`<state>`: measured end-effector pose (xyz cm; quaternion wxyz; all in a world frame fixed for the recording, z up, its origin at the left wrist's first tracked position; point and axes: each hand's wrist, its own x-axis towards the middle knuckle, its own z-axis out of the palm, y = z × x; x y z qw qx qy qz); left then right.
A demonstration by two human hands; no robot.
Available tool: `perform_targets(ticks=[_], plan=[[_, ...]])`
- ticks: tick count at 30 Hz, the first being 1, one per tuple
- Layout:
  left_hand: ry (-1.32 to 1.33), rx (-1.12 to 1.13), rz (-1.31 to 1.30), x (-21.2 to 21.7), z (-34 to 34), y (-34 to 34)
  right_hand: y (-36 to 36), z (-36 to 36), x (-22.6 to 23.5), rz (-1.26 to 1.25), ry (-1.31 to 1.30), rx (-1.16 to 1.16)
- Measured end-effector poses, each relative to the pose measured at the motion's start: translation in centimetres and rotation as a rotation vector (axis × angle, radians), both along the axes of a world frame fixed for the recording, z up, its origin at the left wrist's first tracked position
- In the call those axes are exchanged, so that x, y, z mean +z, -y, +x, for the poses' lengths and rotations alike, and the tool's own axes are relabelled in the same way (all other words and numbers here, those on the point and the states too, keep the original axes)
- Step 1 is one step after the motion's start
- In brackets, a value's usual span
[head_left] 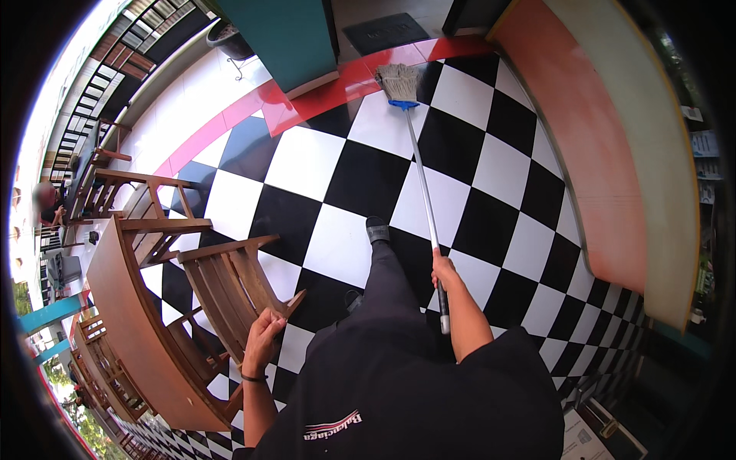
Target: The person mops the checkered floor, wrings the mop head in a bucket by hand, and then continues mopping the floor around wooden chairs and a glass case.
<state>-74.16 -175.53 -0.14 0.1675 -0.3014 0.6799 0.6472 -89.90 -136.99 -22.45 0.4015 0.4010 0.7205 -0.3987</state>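
Note:
My right hand (442, 270) is wrapped round the upper part of a mop (422, 172) with a long metal handle. The handle's dark grip end reaches down beside my forearm. At the far end, a blue clamp holds the grey string mop head (399, 80), which lies by the red tile border. My left hand (264, 331) is curled closed, with nothing visible in it. It is over the front edge of a wooden chair (230, 280); whether it touches the chair I cannot tell.
A brown wooden table (134, 330) and more chairs stand at left. The floor has black and white checks (368, 176). A teal pillar (280, 42) and a dark doormat (385, 34) are ahead. A curved orange counter wall (575, 146) runs along the right. A person sits far left.

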Motion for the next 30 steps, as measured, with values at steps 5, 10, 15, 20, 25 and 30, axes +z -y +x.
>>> perform_targets(ticks=[5, 10, 15, 20, 25, 30], plan=[[0.105, -0.15, -0.142, -2.5, 4.2, 1.2, -3.6, 22.0, 0.8, 0.066, 0.034, 0.07], [0.166, -0.102, -0.036, -6.4, 9.0, 1.9, -6.8, 41.7, 5.8, 0.092, 0.0, 0.173], [0.22, -0.115, -0.004, -9.3, 10.0, 2.1, -7.5, 46.9, 8.0, 0.114, -0.086, 0.177], [0.251, -0.094, -0.054, -11.2, 7.6, 1.9, -6.5, 41.3, 5.3, 0.011, -0.398, 0.147], [0.326, -0.083, -0.162, -10.2, 3.4, 1.8, -4.8, 21.2, 3.8, 0.253, -0.129, 0.267], [0.31, 0.091, -0.114, -10.2, 2.6, 1.9, -4.9, -3.3, 1.0, 0.03, -0.107, 0.15]])
